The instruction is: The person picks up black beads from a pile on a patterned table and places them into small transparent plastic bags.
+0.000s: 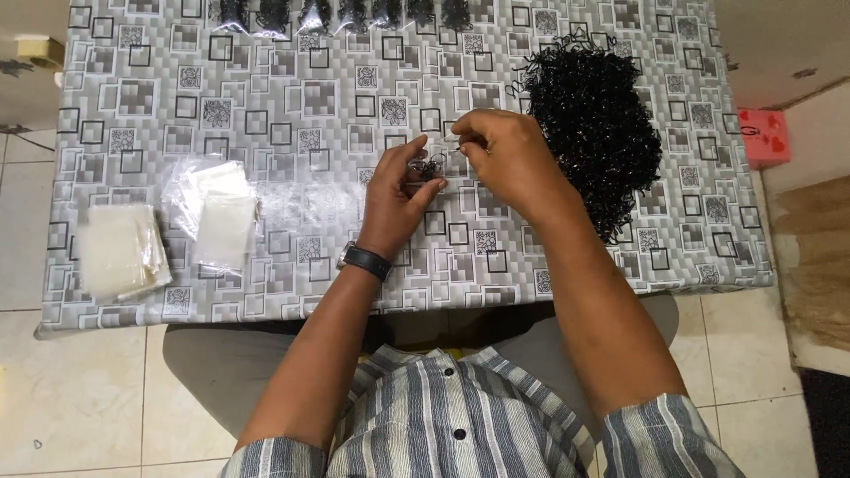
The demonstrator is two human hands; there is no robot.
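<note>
From the head camera I log the table (266,265) left to right. At far left lies a flat stack of empty clear bags (118,250); just beside it, a looser stack of clear bags (219,208), some crumpled. Both look empty, nothing dark inside. Centre: my left hand (400,199), wristwatch (365,260) on the wrist, is pinched on a small clear bag (431,166) that holds a little clump of black loops, apparently thin elastic bands; I cannot resolve single pieces at this size. The bag sits between the two hands, touching both, its mouth seemingly turned toward the right hand. My right hand (507,158) is closed in a fingertip pinch at the bag's upper edge; whether it grips the plastic or a few bands I cannot tell. The hands are together, fingertips nearly meeting. Further right, just beside the right hand and well apart from the left, spreads the large heap of black bands (595,124), its long axis running away from me toward the table's far edge; the right hand is clearly the nearer one. Along the far edge I note a row of filled bags (345,13), each dark with bands. Off the table at right stands a small red box (763,134).
</note>
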